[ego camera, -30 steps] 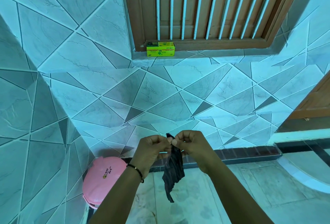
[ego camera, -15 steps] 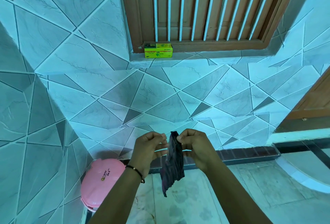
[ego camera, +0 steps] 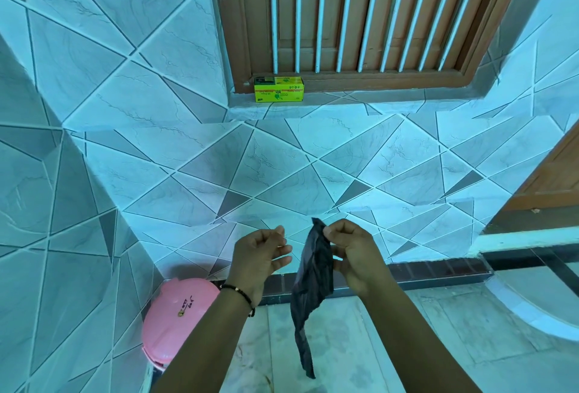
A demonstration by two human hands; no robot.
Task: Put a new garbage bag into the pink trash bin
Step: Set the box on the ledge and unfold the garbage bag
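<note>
Barely started tbh: the folded black garbage bag (ego camera: 311, 270) is pinched in the right hand (ego camera: 354, 255), left hand (ego camera: 260, 256) loose and empty, pink trash bin (ego camera: 177, 314) left lidded on the floor below-left.

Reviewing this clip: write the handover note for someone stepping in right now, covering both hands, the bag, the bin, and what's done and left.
Right hand: pinching the top edge of the dark garbage bag, which hangs folded and unopened.
Left hand: beside the bag, fingers loosely curled, holding nothing.
Pink trash bin: on the floor in the corner at lower left, lid closed.
Done: bag in hand.
Left: open the bag, lift the lid, line the bin.
</note>
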